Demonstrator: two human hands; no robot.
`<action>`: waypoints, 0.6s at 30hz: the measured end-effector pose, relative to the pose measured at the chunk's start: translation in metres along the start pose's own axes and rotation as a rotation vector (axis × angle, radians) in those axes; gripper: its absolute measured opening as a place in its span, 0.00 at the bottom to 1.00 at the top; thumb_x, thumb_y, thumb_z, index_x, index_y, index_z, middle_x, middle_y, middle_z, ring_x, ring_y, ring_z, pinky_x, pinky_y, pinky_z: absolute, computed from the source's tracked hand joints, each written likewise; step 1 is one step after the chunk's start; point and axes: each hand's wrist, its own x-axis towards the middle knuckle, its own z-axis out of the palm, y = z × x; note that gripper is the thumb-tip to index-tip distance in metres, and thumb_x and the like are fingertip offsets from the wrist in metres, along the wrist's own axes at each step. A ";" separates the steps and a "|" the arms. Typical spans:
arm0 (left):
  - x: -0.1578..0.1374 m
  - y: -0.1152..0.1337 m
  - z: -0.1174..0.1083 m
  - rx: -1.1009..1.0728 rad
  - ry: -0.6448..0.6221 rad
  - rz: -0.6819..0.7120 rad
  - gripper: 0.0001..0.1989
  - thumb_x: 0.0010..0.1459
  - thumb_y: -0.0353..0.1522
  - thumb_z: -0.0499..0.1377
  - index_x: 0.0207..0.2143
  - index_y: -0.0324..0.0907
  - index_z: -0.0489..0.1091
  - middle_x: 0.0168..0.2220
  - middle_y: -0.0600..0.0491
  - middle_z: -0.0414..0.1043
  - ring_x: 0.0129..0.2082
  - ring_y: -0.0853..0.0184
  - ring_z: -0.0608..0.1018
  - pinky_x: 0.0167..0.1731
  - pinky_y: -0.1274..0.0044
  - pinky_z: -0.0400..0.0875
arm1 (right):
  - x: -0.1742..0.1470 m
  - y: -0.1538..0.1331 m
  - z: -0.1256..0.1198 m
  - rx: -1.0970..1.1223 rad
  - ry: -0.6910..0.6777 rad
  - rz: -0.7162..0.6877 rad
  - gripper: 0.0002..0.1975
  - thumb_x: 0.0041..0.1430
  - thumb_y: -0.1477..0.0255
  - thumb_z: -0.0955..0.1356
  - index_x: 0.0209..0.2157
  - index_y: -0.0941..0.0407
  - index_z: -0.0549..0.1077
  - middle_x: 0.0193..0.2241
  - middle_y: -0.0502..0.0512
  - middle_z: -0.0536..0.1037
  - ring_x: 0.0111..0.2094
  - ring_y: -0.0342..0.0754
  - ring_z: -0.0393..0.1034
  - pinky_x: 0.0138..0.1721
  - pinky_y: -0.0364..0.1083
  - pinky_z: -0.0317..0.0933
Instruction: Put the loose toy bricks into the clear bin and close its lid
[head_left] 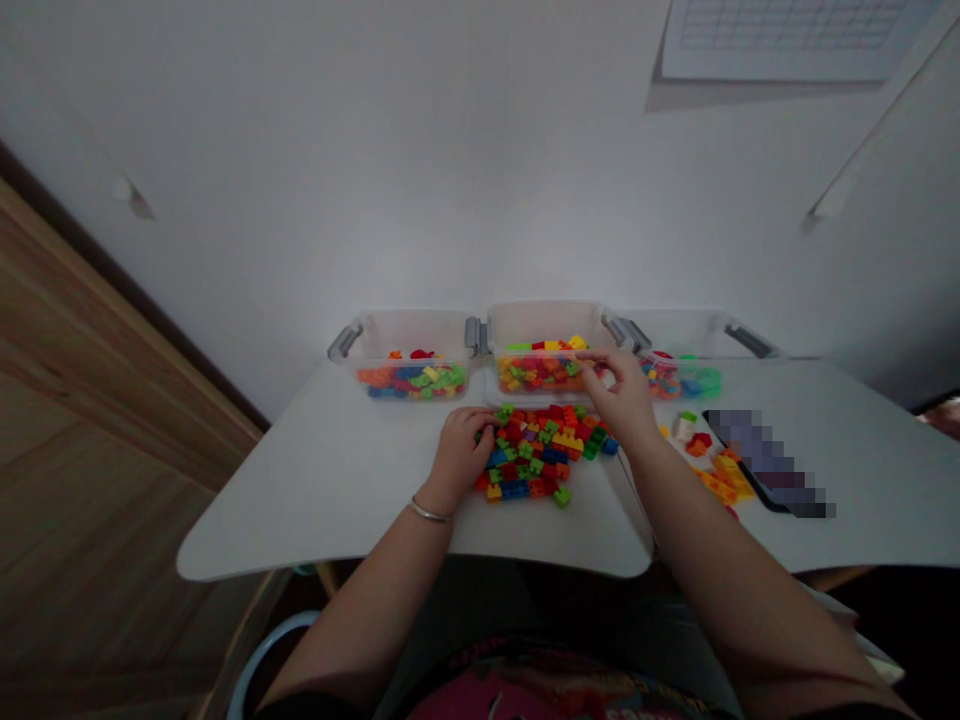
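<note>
A pile of colourful toy building bricks (529, 460) lies on the white table, with red, green, blue, yellow and orange pieces. At its left edge is my left hand (459, 458), the fingers curled in towards the thumb against the bricks; whatever is between them is hidden. My right hand (621, 392) is raised at the front right corner of the middle clear box (544, 318), which holds more bricks. Its index finger stretches left over the rim, thumb apart below it, and no brick shows in its grasp.
A left clear box (412, 330) and a right clear box (686, 328) hold more coloured pieces. Loose yellow pieces (721, 478) and a dark phone-like device (765, 465) lie to the right on the table (315, 500). A wall stands behind.
</note>
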 end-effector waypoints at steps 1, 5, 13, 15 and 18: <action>0.000 0.001 0.000 0.001 -0.006 -0.003 0.09 0.58 0.26 0.55 0.36 0.42 0.75 0.42 0.50 0.77 0.45 0.62 0.75 0.51 0.66 0.69 | -0.009 -0.001 0.000 -0.028 -0.023 -0.044 0.10 0.56 0.67 0.65 0.36 0.54 0.76 0.37 0.57 0.80 0.42 0.54 0.72 0.48 0.55 0.62; 0.001 0.001 0.000 -0.001 -0.023 -0.016 0.09 0.57 0.25 0.56 0.35 0.42 0.75 0.42 0.50 0.77 0.45 0.62 0.75 0.51 0.65 0.69 | -0.044 0.000 0.006 -0.121 -0.159 -0.120 0.11 0.56 0.70 0.65 0.40 0.55 0.75 0.39 0.59 0.79 0.43 0.55 0.71 0.49 0.56 0.62; -0.001 -0.002 0.004 0.017 0.008 -0.013 0.14 0.59 0.26 0.54 0.45 0.42 0.73 0.49 0.47 0.73 0.51 0.61 0.73 0.55 0.64 0.67 | -0.080 0.004 0.013 -0.291 -0.291 -0.215 0.14 0.56 0.73 0.66 0.45 0.57 0.75 0.44 0.59 0.78 0.48 0.57 0.67 0.52 0.56 0.61; -0.001 -0.001 0.004 0.039 0.001 -0.002 0.17 0.58 0.26 0.54 0.49 0.42 0.71 0.53 0.46 0.70 0.53 0.61 0.71 0.56 0.64 0.65 | -0.082 0.005 0.014 -0.274 -0.302 -0.196 0.14 0.56 0.73 0.66 0.45 0.56 0.74 0.44 0.59 0.77 0.48 0.56 0.66 0.53 0.57 0.60; -0.002 0.001 0.004 0.082 -0.034 0.018 0.18 0.57 0.26 0.54 0.50 0.43 0.71 0.54 0.47 0.69 0.54 0.60 0.70 0.57 0.64 0.65 | -0.083 0.008 0.016 -0.250 -0.322 -0.144 0.14 0.57 0.73 0.65 0.45 0.56 0.74 0.44 0.59 0.77 0.48 0.56 0.66 0.53 0.57 0.60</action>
